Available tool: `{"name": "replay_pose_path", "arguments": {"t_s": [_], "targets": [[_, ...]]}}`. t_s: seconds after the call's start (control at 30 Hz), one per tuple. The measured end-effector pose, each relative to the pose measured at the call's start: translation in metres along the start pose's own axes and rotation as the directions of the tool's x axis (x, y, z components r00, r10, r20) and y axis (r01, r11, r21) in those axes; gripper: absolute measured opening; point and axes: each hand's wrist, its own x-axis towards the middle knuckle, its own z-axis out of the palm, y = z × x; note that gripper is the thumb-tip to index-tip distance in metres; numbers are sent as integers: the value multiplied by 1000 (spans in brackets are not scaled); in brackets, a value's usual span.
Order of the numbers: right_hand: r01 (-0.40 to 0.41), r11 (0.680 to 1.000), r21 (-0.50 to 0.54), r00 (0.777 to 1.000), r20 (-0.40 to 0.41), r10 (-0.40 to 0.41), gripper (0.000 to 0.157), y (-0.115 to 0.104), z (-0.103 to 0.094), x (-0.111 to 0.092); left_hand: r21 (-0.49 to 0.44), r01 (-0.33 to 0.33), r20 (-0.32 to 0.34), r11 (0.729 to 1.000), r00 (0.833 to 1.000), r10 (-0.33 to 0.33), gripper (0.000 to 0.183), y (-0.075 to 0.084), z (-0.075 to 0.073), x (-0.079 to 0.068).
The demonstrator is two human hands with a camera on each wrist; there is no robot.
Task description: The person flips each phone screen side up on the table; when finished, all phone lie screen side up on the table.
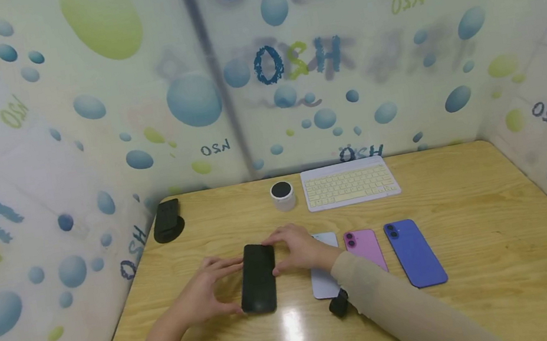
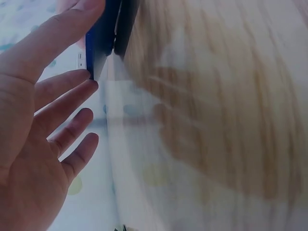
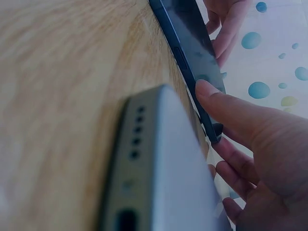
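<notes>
A smartphone (image 1: 258,280) with its black screen up is held by its edges between my two hands, left of the table's middle. My left hand (image 1: 199,298) has its thumb at the lower left corner and fingertips at the upper left edge. In the left wrist view the phone's side (image 2: 90,53) looks blue, and the other fingers spread loosely. My right hand (image 1: 299,250) grips the right side and top corner; its thumb (image 3: 209,91) lies on the edge in the right wrist view. Beneath the right wrist lies a pale phone (image 1: 327,284), partly hidden.
A pink phone (image 1: 367,251), partly behind the right sleeve, and a blue phone (image 1: 417,255) lie back up to the right. Farther back are a white keyboard (image 1: 351,183), a small white cylinder (image 1: 284,197) with a dark top and a black stand-like object (image 1: 167,220).
</notes>
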Motion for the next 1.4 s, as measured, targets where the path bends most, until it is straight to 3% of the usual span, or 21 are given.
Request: {"name": "replay_pose_path", "arguments": {"t_s": [0.37, 0.73, 1.03, 1.4], "targets": [[-44, 999, -9, 999, 31, 45, 67, -2, -1, -2, 88, 60, 82, 994, 994, -67, 87, 0, 9, 1], [-12, 996, -85, 1000, -5, 11, 67, -3, -4, -8, 92, 41, 117, 995, 992, -51, 85, 3, 3, 7], [-57, 994, -97, 998, -27, 55, 62, 7, -26, -38, 89, 28, 90, 996, 995, -36, 82, 20, 3, 21], [-74, 990, -118, 997, -45, 69, 59, 35, -54, -85, 23, 4, 113, 1000, 994, -7, 75, 50, 20, 47]]}}
